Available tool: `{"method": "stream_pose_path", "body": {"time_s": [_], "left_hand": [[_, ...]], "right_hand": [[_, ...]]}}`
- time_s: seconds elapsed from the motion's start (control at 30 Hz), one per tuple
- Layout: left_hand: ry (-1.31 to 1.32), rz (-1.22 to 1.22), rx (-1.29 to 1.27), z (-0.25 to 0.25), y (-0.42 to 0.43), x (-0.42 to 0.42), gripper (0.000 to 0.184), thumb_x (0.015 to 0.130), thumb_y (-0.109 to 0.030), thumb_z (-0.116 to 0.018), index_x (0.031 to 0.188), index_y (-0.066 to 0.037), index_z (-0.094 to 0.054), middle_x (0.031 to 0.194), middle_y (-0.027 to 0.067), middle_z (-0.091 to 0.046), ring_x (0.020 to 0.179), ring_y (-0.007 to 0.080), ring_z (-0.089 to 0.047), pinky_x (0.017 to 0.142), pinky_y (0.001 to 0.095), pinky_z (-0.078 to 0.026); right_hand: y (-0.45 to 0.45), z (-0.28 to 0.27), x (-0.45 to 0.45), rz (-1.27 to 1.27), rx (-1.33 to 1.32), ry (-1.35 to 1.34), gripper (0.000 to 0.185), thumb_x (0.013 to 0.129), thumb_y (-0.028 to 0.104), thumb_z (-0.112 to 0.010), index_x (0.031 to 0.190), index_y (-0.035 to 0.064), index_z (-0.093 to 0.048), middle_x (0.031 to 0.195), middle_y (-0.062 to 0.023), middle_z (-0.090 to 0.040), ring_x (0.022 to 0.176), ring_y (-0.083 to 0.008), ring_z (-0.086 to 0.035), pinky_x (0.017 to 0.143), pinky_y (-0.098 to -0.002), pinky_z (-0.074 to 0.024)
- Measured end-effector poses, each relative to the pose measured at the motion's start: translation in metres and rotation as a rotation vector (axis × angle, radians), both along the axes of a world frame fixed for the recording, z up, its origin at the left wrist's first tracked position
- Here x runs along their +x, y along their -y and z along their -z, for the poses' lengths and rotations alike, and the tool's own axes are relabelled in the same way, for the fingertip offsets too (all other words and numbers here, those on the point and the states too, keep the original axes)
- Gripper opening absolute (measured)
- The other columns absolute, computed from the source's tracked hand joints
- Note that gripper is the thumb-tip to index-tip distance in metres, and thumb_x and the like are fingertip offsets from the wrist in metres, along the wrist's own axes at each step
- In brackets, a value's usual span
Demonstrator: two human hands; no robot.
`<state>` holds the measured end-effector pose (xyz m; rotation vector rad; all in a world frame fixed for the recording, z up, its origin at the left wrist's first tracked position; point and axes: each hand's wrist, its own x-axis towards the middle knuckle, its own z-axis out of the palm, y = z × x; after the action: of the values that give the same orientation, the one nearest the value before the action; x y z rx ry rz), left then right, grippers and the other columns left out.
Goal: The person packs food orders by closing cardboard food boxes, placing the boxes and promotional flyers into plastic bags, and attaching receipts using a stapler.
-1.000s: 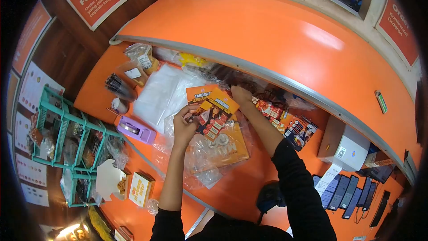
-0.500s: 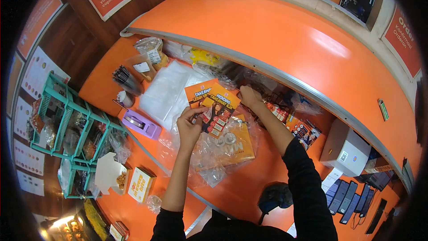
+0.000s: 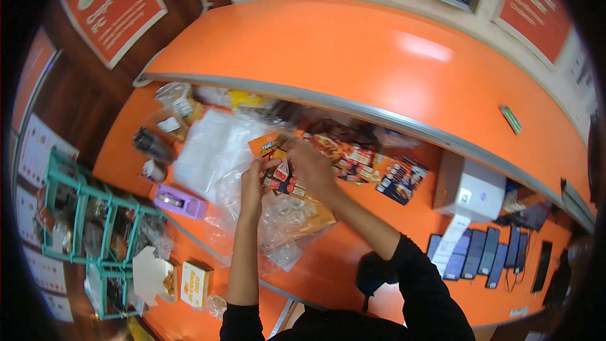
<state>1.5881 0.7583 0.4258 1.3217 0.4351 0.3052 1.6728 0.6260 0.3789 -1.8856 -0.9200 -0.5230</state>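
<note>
My left hand (image 3: 252,184) is closed on orange promotional flyers (image 3: 267,146), its thumb lying across their printed front. My right hand (image 3: 310,167) is over the right side of these flyers and hides part of them; its fingers are smeared by motion. Under both hands is crumpled clear plastic (image 3: 243,249), with an orange printed packet (image 3: 320,216) showing through it. To the left lies a stack of clear plastic bags (image 3: 205,151). More printed flyers (image 3: 403,180) are spread under the shelf to the right of my right hand.
A raised orange shelf (image 3: 328,38) overhangs the counter's back. On the left are a purple tape dispenser (image 3: 180,203), a cup of dark straws (image 3: 151,143), green baskets (image 3: 85,215) and an open food box (image 3: 148,278). A white printer (image 3: 470,189) and several phones (image 3: 470,254) stand right.
My right hand has moved left from beside the shelf opening onto the flyers. My left hand still holds the flyers. The camera view has turned and shifted.
</note>
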Motion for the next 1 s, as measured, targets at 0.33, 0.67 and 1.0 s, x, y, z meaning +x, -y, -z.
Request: {"method": "stream_pose_path", "body": {"time_s": [0.33,0.67,1.0], "left_hand": [[0.165,0.139,0.153,0.033,0.048,0.002,0.043,0.076,0.015,-0.057,0.117,0.004,-0.049,0.108,0.0143,-0.060,0.099,0.0181,-0.060,0.082,0.0272,-0.049],[0.172,0.266,0.219,0.042,0.085,-0.011,0.034,0.076,0.014,-0.052,0.104,0.000,-0.066,0.104,0.0112,-0.064,0.093,0.0163,-0.064,0.079,0.0257,-0.049],[0.245,0.233,0.260,0.075,0.122,-0.002,0.025,0.080,0.006,-0.057,0.102,0.001,-0.067,0.091,0.0075,-0.062,0.072,0.0100,-0.056,0.064,0.0210,-0.044]], "right_hand": [[0.208,0.048,-0.036,0.780,-0.481,-0.139,0.035,0.072,0.020,-0.071,0.101,0.0024,-0.062,0.113,-0.0171,-0.060,0.104,-0.0332,-0.057,0.092,-0.0429,-0.0430],[0.241,0.069,-0.030,0.530,-0.805,-0.158,0.014,0.082,0.012,-0.058,0.088,0.0006,-0.051,0.087,-0.0193,-0.061,0.076,-0.0357,-0.063,0.060,-0.0441,-0.0530],[0.245,0.046,-0.027,0.539,-0.458,-0.211,0.018,0.082,0.022,-0.064,0.084,0.0063,-0.056,0.091,-0.0125,-0.058,0.075,-0.0358,-0.062,0.060,-0.0466,-0.0480]]}}
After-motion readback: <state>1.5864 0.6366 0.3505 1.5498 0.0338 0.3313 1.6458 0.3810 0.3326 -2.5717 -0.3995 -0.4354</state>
